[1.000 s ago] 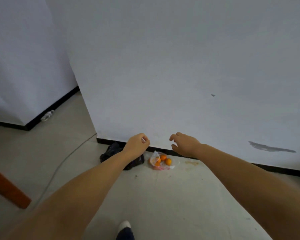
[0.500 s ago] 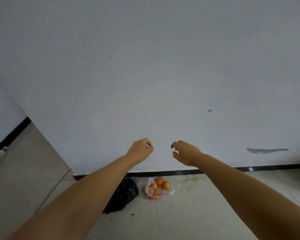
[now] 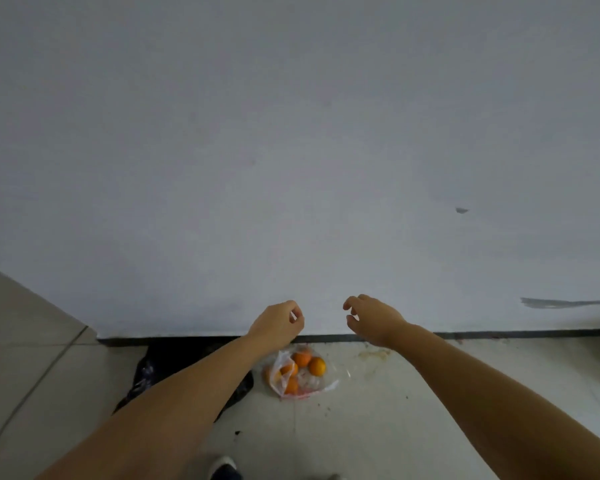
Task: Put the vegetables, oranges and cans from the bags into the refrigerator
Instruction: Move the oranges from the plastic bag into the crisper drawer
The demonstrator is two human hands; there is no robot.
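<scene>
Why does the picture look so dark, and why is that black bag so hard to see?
Head view: dim, flat light, no glare or strong shadows; the black bag loses detail in the gloom, while the oranges in their clear bag stay bright; edges look softly blurred.

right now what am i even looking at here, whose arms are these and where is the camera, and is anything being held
There is no machine here. The camera is worn on a person's head and looks forward and down, so the two bare arms coming in from the bottom are that person's own. There is only this one view.

The left hand is loosely curled and the right hand is open with bent fingers. Both hang in the air in front of a pale wall; neither holds anything.

Below them, on the tiled floor by the dark baseboard, lie two bags. A clear plastic bag holds several oranges. To its left is a black bag, partly hidden by the left arm; its contents cannot be seen. The tip of a shoe shows at the bottom edge. No refrigerator is in view.
</scene>
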